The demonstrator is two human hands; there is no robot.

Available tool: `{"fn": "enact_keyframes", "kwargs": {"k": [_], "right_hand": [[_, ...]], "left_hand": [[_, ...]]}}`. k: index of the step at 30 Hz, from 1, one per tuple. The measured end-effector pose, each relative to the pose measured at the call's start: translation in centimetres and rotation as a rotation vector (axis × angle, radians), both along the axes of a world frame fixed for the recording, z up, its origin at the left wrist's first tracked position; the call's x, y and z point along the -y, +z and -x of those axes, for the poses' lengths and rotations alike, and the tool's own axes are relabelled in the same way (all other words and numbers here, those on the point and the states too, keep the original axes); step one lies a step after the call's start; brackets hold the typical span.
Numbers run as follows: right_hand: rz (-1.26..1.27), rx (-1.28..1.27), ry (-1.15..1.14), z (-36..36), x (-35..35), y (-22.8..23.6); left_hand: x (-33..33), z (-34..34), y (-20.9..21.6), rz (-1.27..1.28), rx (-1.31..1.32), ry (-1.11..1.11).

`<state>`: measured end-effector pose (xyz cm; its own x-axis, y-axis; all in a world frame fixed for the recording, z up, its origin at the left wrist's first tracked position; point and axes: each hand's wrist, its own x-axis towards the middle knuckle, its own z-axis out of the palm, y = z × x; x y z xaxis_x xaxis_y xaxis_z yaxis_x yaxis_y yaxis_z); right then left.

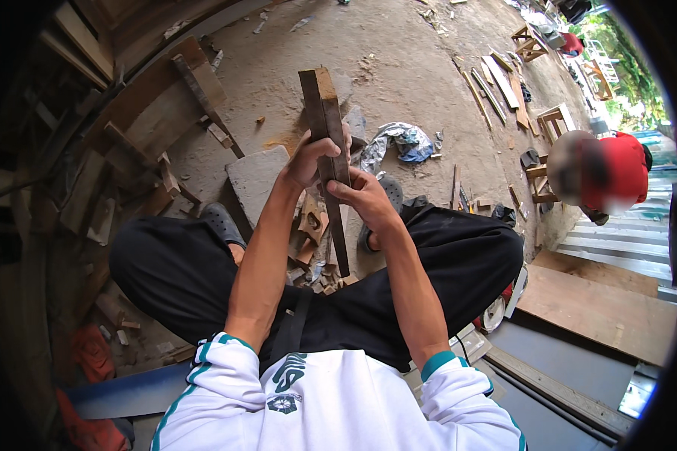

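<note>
A long, dark brown length of wood [325, 113] stands up between my hands over the gap between my knees, its top end farther off and its lower end tapering toward my lap. It shows two long faces with a step at the top; whether it is one bar or two laid together I cannot tell. My left hand [314, 159] is wrapped round its middle from the left, thumb across the front. Just below, my right hand [362, 197] grips it from the right with thumb and fingers. Some fingertips are hidden behind the wood.
Under the wood lie wood offcuts [312, 218] beside a pale stone slab [256, 177]. Crumpled silvery plastic [399, 143] sits beyond my right foot. Boards and scrap wood [150, 113] crowd the left. At right, a person in red [617, 173] sits near small wooden stools [555, 120].
</note>
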<state>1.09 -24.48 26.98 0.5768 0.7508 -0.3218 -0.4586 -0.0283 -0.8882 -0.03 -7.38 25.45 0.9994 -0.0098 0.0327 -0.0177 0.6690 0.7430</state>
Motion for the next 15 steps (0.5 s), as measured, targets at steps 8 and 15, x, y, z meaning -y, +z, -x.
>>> {"fn": "enact_keyframes", "kwargs": {"k": [8, 15], "right_hand": [[0.156, 0.233, -0.054, -0.4, -0.1, -2.3], [0.420, 0.522, -0.052, 0.7, -0.7, -1.1]], "left_hand": [[0.4, 0.6, 1.1, 0.015, -0.135, 0.136], [-0.3, 0.8, 0.1, 0.395, -0.160, 0.119]]}}
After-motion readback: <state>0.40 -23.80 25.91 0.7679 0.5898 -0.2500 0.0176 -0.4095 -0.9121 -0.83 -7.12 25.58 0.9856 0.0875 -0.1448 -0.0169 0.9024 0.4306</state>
